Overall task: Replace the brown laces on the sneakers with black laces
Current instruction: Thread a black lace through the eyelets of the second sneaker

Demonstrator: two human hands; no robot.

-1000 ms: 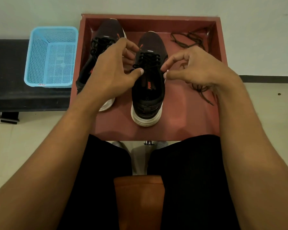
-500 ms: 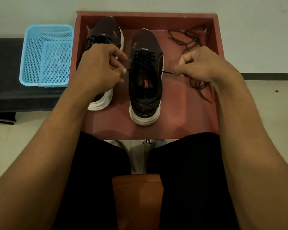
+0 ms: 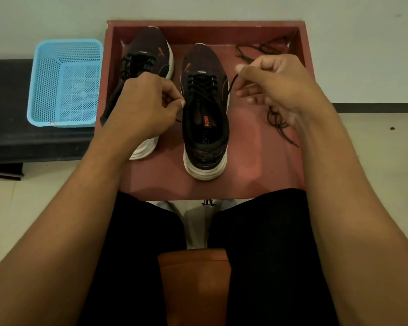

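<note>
Two dark sneakers with white soles stand in a red tray (image 3: 264, 182). The right sneaker (image 3: 205, 128) carries a black lace (image 3: 201, 84) threaded through its eyelets. My left hand (image 3: 146, 107) pinches the lace's left end beside the shoe's collar. My right hand (image 3: 278, 83) pinches the right end, which runs up from the top eyelet. The left sneaker (image 3: 149, 55), also laced in black, is partly hidden behind my left hand. Loose brown laces (image 3: 257, 51) lie at the tray's back right and under my right wrist.
A light blue plastic basket (image 3: 66, 83) sits on a dark bench (image 3: 12, 140) left of the tray. A pale wall rises behind. My legs in black trousers and a brown seat edge (image 3: 193, 283) fill the foreground.
Both hands moved apart from over the right sneaker's tongue, drawing the black lace ends outward. The right hand then rose, lifting its end. The view shifted slightly.
</note>
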